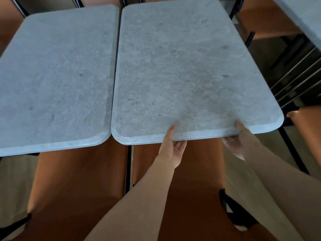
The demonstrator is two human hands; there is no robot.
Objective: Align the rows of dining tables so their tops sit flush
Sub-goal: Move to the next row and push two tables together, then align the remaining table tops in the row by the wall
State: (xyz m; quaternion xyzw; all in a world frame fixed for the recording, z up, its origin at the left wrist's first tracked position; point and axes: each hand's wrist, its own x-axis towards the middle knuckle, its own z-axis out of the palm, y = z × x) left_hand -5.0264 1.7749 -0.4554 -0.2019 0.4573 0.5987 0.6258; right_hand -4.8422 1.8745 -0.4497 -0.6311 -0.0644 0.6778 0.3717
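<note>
Two grey stone-look tabletops, side by side, narrow seam between.
Head view: left hand (171, 150) and right hand (233, 143) grip the right table (191, 66) near edge at 6 o'clock, thumbs on top, fingers apparently curled beneath; left table (55, 75) lies at 9 o'clock.

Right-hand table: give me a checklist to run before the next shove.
1. Left hand grips the right table near edge: ok.
2. Right hand grips the same edge: ok.
3. Seam with the left table closed: ok, narrow gap only.
4. Near edges in line: not ok, the left table's sits nearer.
5. Tops level: cannot tell.
6. Orange chair clear of the table legs: cannot tell.
</note>
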